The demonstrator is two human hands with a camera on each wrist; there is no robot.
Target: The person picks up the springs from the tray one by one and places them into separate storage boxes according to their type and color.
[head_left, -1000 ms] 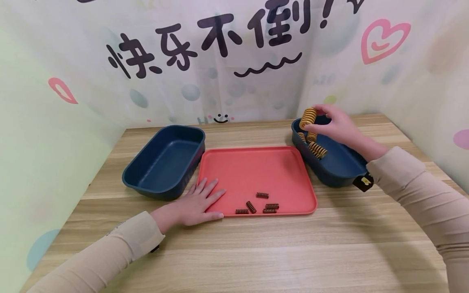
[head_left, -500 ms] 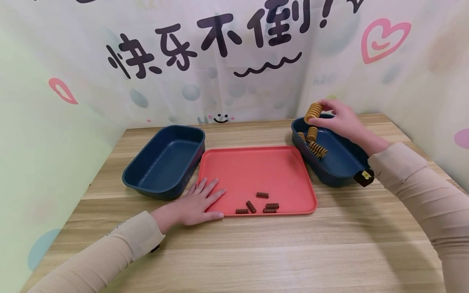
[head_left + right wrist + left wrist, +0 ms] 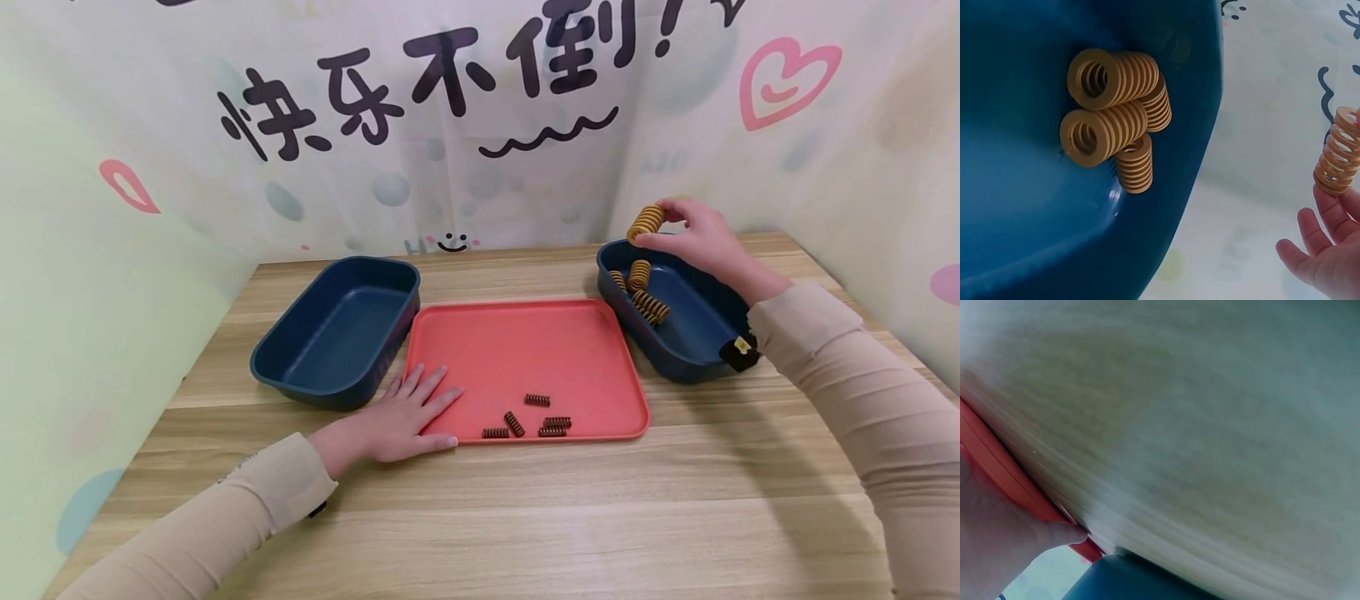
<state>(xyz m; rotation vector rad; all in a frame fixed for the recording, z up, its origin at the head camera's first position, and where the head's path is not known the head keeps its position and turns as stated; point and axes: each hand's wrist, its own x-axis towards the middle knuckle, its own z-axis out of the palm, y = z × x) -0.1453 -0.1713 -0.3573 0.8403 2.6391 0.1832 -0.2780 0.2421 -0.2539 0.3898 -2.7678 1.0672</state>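
Note:
A yellow coil spring [image 3: 646, 223] is pinched between the thumb and fingers of my right hand [image 3: 701, 237], above the far end of the right blue bin [image 3: 693, 371]. Several more yellow springs [image 3: 1110, 81] lie in that bin, heaped against its wall in the right wrist view. My left hand [image 3: 397, 421] lies with fingers spread on the near left corner of the red tray [image 3: 517, 342], its thumb along the front rim. Several small dark springs [image 3: 537, 400] lie near the tray's front edge, to the right of this hand.
A second blue bin [image 3: 337, 333] stands left of the tray, with nothing seen inside. All of it stands on a wood-grain table [image 3: 525, 525]. A printed cloth [image 3: 420, 192] hangs behind the table's far edge.
My right hand has lifted the yellow spring a little higher and slightly to the right, above the right bin. The left hand and the small springs have stayed in place.

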